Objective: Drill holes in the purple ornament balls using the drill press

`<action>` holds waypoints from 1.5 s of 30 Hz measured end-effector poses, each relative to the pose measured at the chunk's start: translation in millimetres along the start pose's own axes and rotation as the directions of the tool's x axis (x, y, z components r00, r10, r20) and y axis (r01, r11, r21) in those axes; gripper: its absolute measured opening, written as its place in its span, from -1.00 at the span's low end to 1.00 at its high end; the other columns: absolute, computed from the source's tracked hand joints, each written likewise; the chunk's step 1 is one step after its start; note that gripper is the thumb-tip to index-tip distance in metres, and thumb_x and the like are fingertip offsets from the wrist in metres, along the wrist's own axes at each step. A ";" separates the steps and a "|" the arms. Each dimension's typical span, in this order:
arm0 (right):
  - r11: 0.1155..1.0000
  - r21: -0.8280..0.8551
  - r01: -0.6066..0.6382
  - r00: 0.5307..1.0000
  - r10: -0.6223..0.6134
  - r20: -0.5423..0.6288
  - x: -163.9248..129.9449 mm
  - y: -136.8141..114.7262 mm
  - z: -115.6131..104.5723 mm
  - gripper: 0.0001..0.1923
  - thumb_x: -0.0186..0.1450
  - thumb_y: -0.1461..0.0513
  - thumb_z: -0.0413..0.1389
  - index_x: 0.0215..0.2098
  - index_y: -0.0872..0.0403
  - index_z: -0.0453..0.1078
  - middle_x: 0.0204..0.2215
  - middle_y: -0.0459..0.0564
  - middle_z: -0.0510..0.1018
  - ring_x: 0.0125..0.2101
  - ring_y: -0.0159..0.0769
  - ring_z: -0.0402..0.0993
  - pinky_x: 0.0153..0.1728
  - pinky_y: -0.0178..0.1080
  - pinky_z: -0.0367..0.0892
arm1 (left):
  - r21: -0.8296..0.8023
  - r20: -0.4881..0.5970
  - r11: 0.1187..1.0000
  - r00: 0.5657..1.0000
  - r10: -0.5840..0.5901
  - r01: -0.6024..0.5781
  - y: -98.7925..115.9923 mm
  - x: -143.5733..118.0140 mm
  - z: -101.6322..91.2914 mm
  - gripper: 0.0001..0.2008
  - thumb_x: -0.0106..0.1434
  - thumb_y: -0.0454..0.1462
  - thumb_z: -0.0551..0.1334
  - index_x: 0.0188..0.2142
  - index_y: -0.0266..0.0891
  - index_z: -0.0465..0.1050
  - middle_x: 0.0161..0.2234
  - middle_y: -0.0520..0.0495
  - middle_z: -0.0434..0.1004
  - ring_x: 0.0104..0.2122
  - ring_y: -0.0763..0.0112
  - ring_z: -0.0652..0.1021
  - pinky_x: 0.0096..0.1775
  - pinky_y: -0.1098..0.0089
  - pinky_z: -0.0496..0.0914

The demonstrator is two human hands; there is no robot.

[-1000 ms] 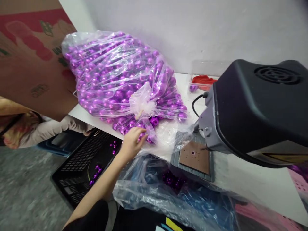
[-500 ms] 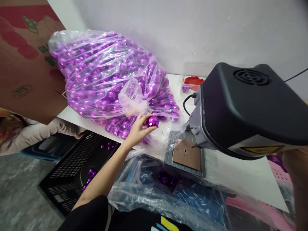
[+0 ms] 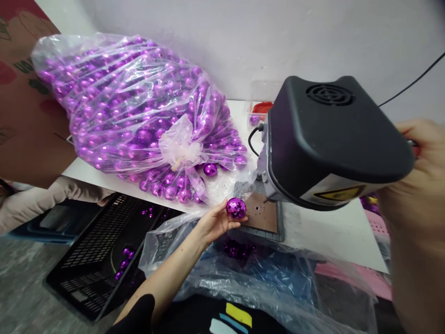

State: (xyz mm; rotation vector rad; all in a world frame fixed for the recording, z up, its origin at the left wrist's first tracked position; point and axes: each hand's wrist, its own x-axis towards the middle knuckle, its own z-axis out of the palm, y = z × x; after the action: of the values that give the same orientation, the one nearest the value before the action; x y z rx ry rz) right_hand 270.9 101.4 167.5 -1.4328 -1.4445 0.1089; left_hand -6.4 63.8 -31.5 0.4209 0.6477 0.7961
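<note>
My left hand point(image 3: 217, 222) is closed on a shiny purple faceted ball point(image 3: 236, 208), a mirrored bauble, at the left edge of a brown drilled board point(image 3: 259, 213). The board lies on the grey base of a black bench drill press point(image 3: 333, 139) with a yellow warning label. At the far right, my right hand point(image 3: 422, 160) is curled round what looks like the drill press's handle, mostly hidden behind the fingers and the housing. A tied clear plastic bag point(image 3: 182, 144) full of purple baubles lies to the left. One loose bauble point(image 3: 210, 170) rests beside the bag's knot.
A black plastic crate point(image 3: 86, 264) with several purple pieces stands below the table's left side. Clear plastic sheeting point(image 3: 222, 283) hangs along the front edge. A clear box point(image 3: 260, 109) with red material sits by the wall. A cardboard box and another person's sleeve point(image 3: 66, 195) are left.
My left hand has moved from the bag's knot toward me and right, carrying the bauble to the drilled board. The view has shifted right, bringing my right hand into clearer sight.
</note>
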 end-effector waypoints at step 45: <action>0.955 -0.104 0.277 0.958 -0.284 -0.052 -20.8 2.2 -6.3 -0.78 0.41 0.15 0.10 -0.27 0.13 0.45 -0.41 -0.15 0.45 -0.41 -0.69 0.30 -0.36 -0.49 0.19 | 0.894 0.336 0.073 0.771 0.541 -0.441 -35.3 54.2 25.8 -0.51 0.32 -0.02 0.32 0.14 -0.20 0.44 0.09 -0.25 0.56 0.12 0.01 0.52 0.19 -0.02 0.36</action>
State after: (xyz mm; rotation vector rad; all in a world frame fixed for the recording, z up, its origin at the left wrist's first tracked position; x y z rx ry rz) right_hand 271.2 82.4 156.8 -1.2793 -1.6000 -0.1877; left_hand 57.8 80.2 -53.0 1.8962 1.0737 0.9991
